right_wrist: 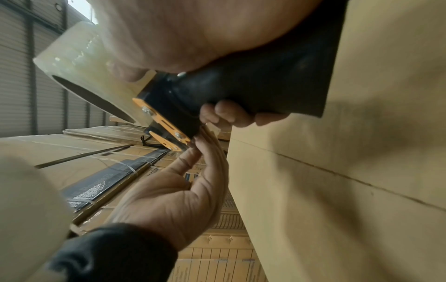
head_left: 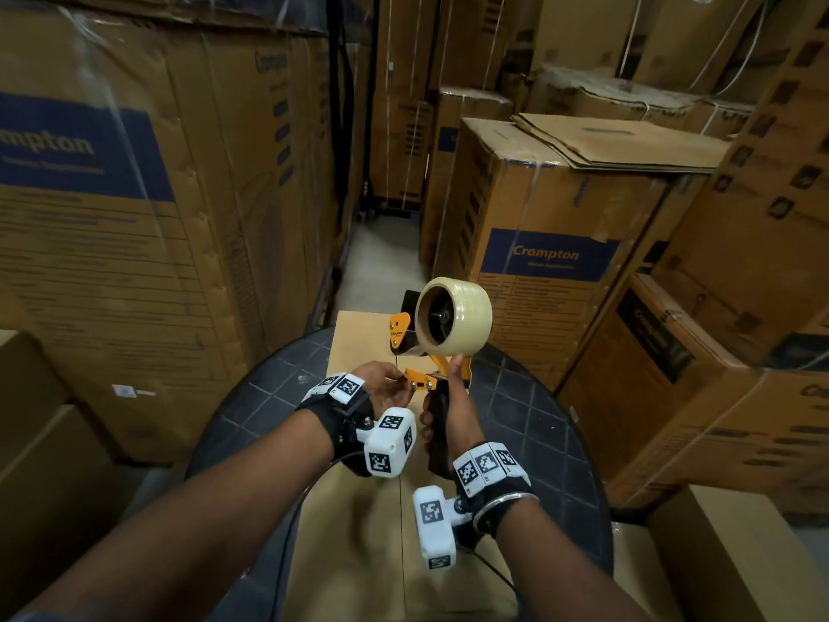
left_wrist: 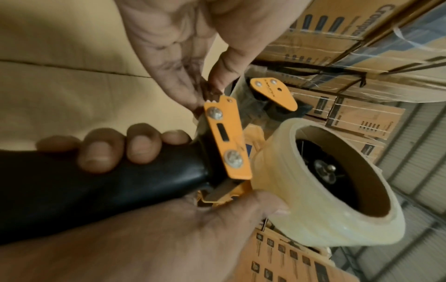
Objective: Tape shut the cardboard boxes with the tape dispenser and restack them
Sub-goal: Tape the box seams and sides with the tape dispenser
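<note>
My right hand [head_left: 437,422] grips the black handle [left_wrist: 96,187] of an orange tape dispenser [head_left: 419,381], held upright above a plain cardboard box [head_left: 359,343]. Its thumb presses against the clear tape roll [head_left: 462,321] on top. My left hand [head_left: 397,388] reaches in from the left. Thumb and forefinger of that left hand [left_wrist: 207,91] pinch at the toothed cutter plate [left_wrist: 224,137]. Whether clear tape lies between them I cannot tell. The box's flaps are folded down, with a bare centre seam [right_wrist: 337,171] showing. The right hand's fingers [right_wrist: 226,114] wrap the handle.
The box lies on a round dark table [head_left: 269,397]. Tall printed cartons stand close on the left [head_left: 134,195] and right [head_left: 551,244], with more stacked behind. Plain boxes sit at lower left [head_left: 45,442] and lower right [head_left: 740,554]. A narrow floor aisle [head_left: 381,262] runs ahead.
</note>
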Demonstrator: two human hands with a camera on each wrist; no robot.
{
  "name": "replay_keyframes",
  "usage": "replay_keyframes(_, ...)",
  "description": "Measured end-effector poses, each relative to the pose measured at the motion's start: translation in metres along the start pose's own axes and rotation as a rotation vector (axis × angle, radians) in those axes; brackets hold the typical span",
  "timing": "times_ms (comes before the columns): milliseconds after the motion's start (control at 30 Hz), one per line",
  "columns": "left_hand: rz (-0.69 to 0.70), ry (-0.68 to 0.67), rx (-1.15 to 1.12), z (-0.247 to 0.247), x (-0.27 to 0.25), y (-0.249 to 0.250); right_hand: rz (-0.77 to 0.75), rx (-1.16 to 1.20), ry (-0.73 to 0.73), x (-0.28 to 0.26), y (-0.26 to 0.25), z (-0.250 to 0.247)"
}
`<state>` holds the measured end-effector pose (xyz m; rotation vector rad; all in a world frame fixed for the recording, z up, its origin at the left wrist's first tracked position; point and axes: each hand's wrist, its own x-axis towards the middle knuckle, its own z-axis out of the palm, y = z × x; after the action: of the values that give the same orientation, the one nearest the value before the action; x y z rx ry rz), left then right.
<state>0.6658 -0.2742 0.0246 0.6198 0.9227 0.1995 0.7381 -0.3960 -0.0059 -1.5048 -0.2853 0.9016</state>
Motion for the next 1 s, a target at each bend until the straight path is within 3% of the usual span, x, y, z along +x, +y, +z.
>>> replay_keyframes(233,0.08,0.023,0.007,-0.014,0.016,0.013,-0.037,-0.029,0.01,0.011,-0.017,0.004)
replay_keyframes(333,0.135,-0.045,-0.081,-0.021,0.023,0.034,-0.022,-0.06,0.019,0.013,-0.018,0.011)
replay_keyframes(600,0.078,-0.132,-0.1,-0.029,0.043,0.066,-0.018,-0.081,0.054,0.02,-0.018,0.035)
replay_keyframes(1000,0.025,-0.088,0.014,-0.047,0.08,0.084,0.023,-0.086,0.091,0.027,-0.014,0.062)
